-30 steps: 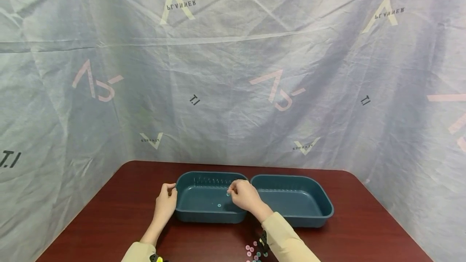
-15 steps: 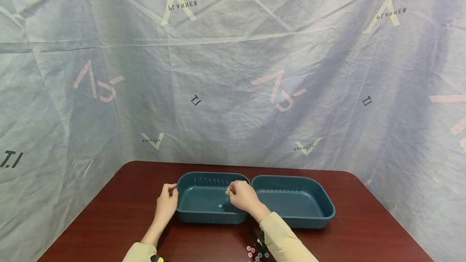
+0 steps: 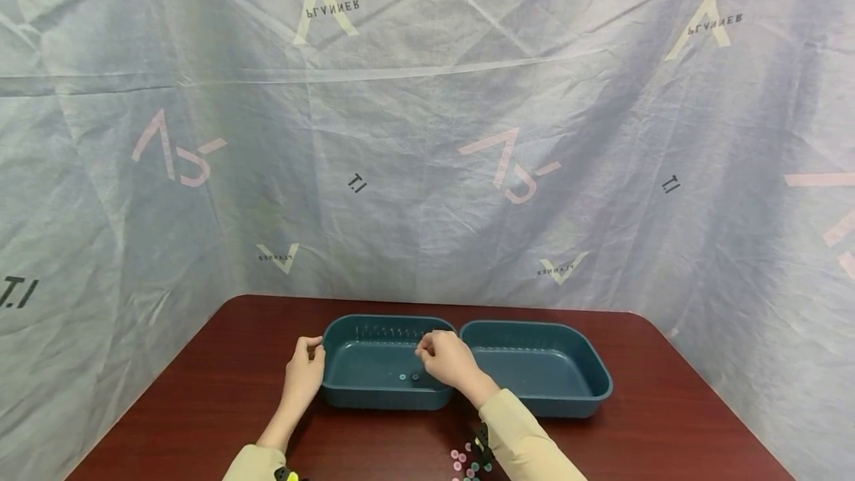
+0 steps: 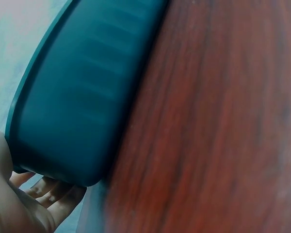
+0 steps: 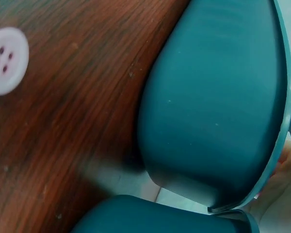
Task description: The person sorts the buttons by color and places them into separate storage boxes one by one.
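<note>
At the left end of the left teal tray [image 3: 387,398], my left hand [image 3: 306,375] grips the end wall, with its fingers [image 4: 63,204] bent against the outside. My right hand [image 3: 449,358] hovers over the right part of this tray, its fingers bent towards the thumb. I cannot tell whether a button is still between those fingertips. Two small light teal buttons lie on the tray floor, a left button [image 3: 402,377] and a right button [image 3: 415,377]. In the right wrist view the right hand [image 5: 281,189] is mostly hidden behind the tray's rim.
A second teal tray [image 3: 561,408] stands end to end with the first, on the right. Pink and teal buttons [image 3: 457,466] lie loose on the red-brown table [image 3: 374,444] near the right sleeve. One pale pink four-hole button [image 5: 12,51] shows close up. A grey sheet [image 3: 427,169] hangs behind.
A button that was at my right fingertips has dropped onto the tray floor, beside the one lying there before. Both hands have stayed nearly in place.
</note>
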`<state>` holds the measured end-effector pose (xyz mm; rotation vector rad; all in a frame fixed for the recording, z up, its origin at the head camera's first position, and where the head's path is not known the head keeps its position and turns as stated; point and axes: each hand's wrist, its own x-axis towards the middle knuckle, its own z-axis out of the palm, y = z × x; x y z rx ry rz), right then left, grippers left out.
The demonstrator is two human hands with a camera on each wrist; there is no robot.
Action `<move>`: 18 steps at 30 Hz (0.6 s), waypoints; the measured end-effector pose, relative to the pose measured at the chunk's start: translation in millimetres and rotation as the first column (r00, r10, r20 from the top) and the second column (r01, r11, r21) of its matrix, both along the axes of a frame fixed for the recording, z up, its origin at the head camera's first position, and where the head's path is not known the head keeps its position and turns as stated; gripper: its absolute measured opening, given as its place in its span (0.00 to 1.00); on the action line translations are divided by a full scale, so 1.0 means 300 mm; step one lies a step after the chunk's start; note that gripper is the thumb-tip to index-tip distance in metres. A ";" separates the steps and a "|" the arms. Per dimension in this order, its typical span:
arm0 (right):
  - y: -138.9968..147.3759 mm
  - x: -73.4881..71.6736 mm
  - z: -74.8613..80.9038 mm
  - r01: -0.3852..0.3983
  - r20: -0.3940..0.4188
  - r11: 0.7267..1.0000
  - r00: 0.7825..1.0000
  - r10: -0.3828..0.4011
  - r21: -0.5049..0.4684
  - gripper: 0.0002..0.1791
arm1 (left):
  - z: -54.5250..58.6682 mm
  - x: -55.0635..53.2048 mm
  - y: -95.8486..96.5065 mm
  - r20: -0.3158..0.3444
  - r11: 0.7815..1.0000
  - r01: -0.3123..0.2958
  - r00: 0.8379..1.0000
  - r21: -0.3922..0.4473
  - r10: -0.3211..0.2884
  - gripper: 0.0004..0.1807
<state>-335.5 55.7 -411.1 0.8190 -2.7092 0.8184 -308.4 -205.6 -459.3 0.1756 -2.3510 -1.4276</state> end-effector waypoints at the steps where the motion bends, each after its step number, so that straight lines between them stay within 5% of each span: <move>1: 0.001 0.000 0.000 0.000 0.001 1.000 1.000 0.000 -0.001 0.06 | 0.000 -0.001 0.000 0.004 1.000 0.001 1.000 0.000 -0.001 0.17; 18: 0.043 0.030 0.037 -0.032 -0.008 0.999 0.999 0.032 -0.040 0.06 | 0.000 -0.003 -0.004 0.019 1.000 0.013 1.000 -0.005 -0.013 0.18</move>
